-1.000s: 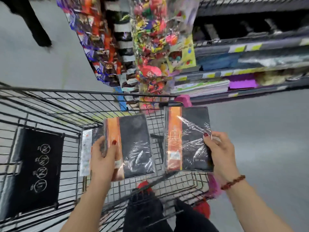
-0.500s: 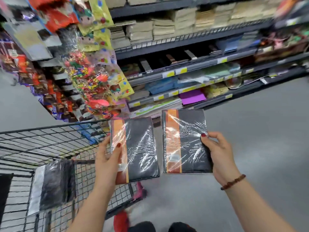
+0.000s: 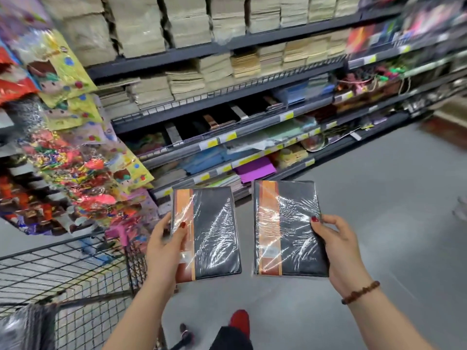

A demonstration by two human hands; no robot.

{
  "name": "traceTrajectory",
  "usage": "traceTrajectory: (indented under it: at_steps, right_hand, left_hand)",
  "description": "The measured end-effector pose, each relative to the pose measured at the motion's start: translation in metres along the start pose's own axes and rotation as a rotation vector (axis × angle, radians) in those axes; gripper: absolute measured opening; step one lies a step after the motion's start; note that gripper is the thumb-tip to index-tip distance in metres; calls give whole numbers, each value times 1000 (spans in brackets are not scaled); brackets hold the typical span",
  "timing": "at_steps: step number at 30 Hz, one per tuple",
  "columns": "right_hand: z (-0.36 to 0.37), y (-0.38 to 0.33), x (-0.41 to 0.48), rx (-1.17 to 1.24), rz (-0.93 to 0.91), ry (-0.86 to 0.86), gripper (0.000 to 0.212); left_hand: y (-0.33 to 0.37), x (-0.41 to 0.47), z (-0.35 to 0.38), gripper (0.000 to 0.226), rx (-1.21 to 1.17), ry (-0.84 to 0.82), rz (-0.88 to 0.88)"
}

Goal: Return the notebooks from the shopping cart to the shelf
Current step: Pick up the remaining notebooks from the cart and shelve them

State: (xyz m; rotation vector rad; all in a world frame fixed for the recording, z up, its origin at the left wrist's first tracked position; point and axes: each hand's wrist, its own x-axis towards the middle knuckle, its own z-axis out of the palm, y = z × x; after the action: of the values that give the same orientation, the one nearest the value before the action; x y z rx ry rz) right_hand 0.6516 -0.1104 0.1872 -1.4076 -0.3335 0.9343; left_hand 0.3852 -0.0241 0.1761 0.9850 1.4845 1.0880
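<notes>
The view has swung off the shopping cart (image 3: pixel 63 269) toward the shelf (image 3: pixel 252 128) of dark notebooks, so the 2 carried ones are out and ready for shelving: left hand (image 3: pixel 164 246) grips the left notebook (image 3: pixel 212 231), right hand (image 3: pixel 338 248) grips the right notebook (image 3: pixel 290 228).

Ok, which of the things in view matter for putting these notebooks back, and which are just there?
For the job:
left notebook, gripped by the left hand
right notebook, gripped by the right hand
shopping cart
shelf with similar dark notebooks

Just there:
hanging party packets
purple paper stack
beige paper stacks
</notes>
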Motion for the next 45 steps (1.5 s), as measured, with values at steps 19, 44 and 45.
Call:
traceTrajectory:
  at_steps: [19, 44, 45]
  right_hand:
    - [118, -60, 305, -152, 71, -109, 10]
    - [308, -4, 615, -353, 255, -439, 25]
    - [318, 2, 618, -332, 249, -447, 25]
  left_hand:
    - [42, 243, 149, 43, -178, 202, -123]
    - [11, 409, 264, 34, -344, 725, -263]
    - [7, 418, 264, 33, -349, 730, -253]
